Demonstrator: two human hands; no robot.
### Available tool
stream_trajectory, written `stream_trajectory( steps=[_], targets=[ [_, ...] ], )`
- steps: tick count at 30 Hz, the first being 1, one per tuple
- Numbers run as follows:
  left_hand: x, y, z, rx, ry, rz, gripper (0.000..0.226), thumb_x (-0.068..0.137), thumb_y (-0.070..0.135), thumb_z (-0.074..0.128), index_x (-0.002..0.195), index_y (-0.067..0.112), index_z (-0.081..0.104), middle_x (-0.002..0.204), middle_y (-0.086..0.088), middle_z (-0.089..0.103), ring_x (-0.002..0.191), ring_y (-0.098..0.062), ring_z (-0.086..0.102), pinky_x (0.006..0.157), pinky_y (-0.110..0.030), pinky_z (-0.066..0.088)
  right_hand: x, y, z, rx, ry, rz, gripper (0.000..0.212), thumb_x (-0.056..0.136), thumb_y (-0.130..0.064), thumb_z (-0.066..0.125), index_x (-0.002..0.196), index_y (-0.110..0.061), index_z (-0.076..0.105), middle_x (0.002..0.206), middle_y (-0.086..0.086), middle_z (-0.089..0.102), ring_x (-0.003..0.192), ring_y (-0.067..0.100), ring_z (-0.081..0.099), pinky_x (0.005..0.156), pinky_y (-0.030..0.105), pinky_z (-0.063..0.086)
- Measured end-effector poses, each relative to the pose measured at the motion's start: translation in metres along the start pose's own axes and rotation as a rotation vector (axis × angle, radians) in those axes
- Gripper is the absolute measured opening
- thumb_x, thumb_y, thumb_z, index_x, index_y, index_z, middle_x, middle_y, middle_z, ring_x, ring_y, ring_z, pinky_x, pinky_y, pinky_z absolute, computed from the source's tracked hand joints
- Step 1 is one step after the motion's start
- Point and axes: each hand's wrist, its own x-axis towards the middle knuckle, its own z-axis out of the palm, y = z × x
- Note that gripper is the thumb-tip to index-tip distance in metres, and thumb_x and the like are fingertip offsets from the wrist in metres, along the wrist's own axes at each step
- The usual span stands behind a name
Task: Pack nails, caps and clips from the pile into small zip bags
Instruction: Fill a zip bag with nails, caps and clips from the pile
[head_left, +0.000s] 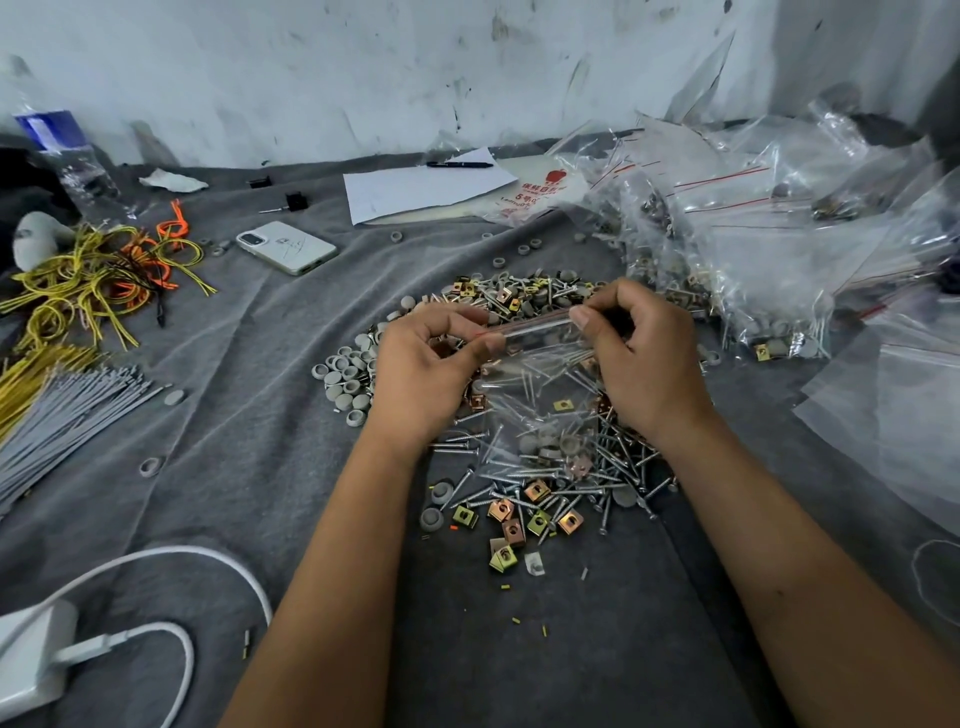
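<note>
Grey cable ties (67, 410) bundled far left, beside yellow and orange cords (98, 275). White phone (287, 247) face down further back on grey cloth (249, 364). Left hand (426, 374) pinched on left end of small zip bag (540, 395), thumb and forefinger curled at seal. Bag held over pile (524, 488) of nails, caps, clips; some inside. Right hand (644, 358) pinched on right end likewise. Filled bags (737, 244) heaped far right.
</note>
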Motion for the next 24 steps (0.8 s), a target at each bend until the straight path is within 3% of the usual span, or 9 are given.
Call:
stream_trajectory(
  steps=[2,4,7,16,21,24],
  targets=[
    [-0.001,0.000,-0.001,0.002,0.000,0.030,0.011,0.084,0.005,0.082,0.077,0.011,0.076,0.110,-0.004,0.073,0.110,-0.021,0.067,0.101,-0.052,0.052,0.000,0.001,-0.001,0.037,-0.058,-0.009,0.008,0.098,-0.019,0.068,0.096,-0.012,0.068,0.083,-0.010,0.064,0.076,0.006,0.059,0.067,0.021,0.044],
    [-0.001,0.000,-0.002,0.087,0.011,0.096,0.010,0.083,0.007,0.084,0.079,0.013,0.076,0.109,-0.001,0.073,0.112,-0.024,0.065,0.100,-0.054,0.050,0.000,0.000,-0.002,-0.015,-0.119,-0.083,0.010,0.095,-0.020,0.071,0.103,-0.014,0.069,0.095,-0.008,0.065,0.090,0.013,0.058,0.076,0.029,0.044],
    [-0.001,0.000,-0.001,0.223,0.003,0.203,0.009,0.082,0.014,0.085,0.079,0.016,0.077,0.108,0.007,0.073,0.116,-0.021,0.060,0.103,-0.054,0.045,0.000,-0.003,0.002,-0.189,-0.170,-0.231,0.021,0.087,-0.024,0.078,0.106,-0.016,0.073,0.105,-0.006,0.066,0.104,0.018,0.050,0.081,0.030,0.030],
    [-0.002,0.000,0.010,0.208,-0.110,0.177,0.003,0.088,0.012,0.080,0.090,0.009,0.078,0.114,0.005,0.071,0.112,-0.018,0.065,0.100,-0.056,0.051,-0.001,-0.007,0.004,-0.179,-0.197,-0.327,0.011,0.084,-0.014,0.080,0.088,-0.006,0.074,0.090,0.001,0.068,0.092,0.018,0.053,0.079,0.029,0.037],
    [-0.002,0.001,0.007,0.231,-0.057,0.204,0.003,0.087,0.013,0.080,0.086,0.011,0.078,0.112,0.008,0.073,0.115,-0.014,0.059,0.101,-0.050,0.047,-0.002,-0.007,0.001,-0.114,-0.131,-0.244,0.010,0.084,-0.016,0.082,0.088,-0.009,0.076,0.086,-0.001,0.066,0.086,0.013,0.057,0.077,0.015,0.041],
    [0.000,0.000,0.005,0.174,0.018,0.181,0.005,0.083,0.013,0.084,0.087,0.013,0.081,0.106,0.007,0.076,0.112,-0.014,0.063,0.101,-0.047,0.049,0.001,-0.004,-0.004,-0.055,-0.085,-0.162,0.008,0.086,-0.015,0.081,0.092,-0.012,0.076,0.086,-0.006,0.065,0.082,0.010,0.060,0.074,0.017,0.047]
  ],
)
